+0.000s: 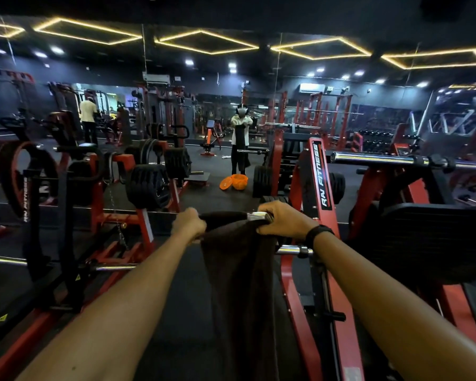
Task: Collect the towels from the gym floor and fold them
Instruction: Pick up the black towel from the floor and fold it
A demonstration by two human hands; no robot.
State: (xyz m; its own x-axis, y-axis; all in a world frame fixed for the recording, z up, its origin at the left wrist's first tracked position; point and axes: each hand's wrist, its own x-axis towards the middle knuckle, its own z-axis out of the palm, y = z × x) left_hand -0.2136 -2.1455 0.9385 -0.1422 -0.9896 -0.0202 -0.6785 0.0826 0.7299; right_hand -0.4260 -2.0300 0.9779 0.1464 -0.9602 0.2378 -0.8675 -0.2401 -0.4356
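A dark brown towel hangs straight down in front of me, held up by its top edge at arm's length. My left hand grips the top left corner. My right hand, with a black band on its wrist, grips the top right corner. The towel's lower end runs out of the bottom of the view. A wall mirror ahead shows my reflection holding the same towel.
Red and black weight machines stand close on the left and right, with chrome bars sticking out. An orange basket with its lid beside it shows in the mirror. Another person stands far left. Dark rubber floor lies below.
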